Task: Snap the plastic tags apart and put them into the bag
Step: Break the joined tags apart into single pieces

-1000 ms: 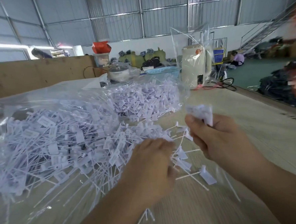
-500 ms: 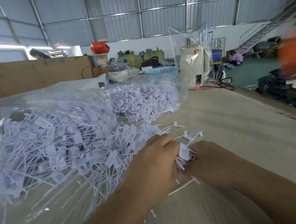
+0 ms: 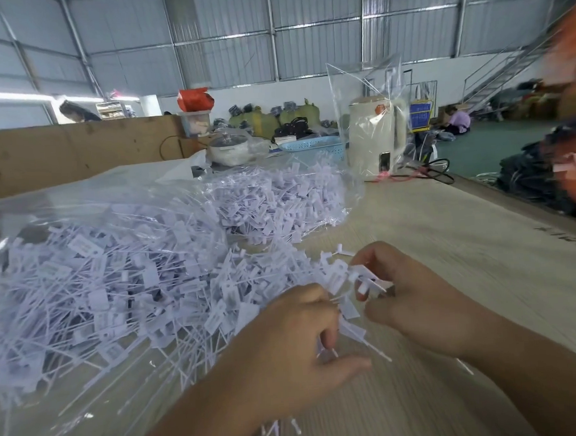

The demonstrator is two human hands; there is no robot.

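A big heap of white plastic tags [image 3: 109, 296] with long thin stems spills across the table, partly under clear film. Behind it a clear plastic bag [image 3: 278, 198] holds more white tags. At the heap's right edge my left hand [image 3: 297, 345] curls its fingers round the stems of a joined cluster of tags [image 3: 344, 281]. My right hand [image 3: 416, 297] pinches the other end of that same cluster between thumb and fingers. Both hands sit just above the tabletop, a short gap apart.
The light wooden table [image 3: 450, 241] stretches to the right and front. At the back stand a cream kettle [image 3: 374, 138] under a clear bag, a blue basket [image 3: 312, 145], a lidded pot [image 3: 230, 147] and a cardboard wall [image 3: 73, 150]. Loose stems lie near my wrists.
My right hand came down from a raised position with tags to the heap's edge. Both hands now hold one cluster and have drawn slightly apart.
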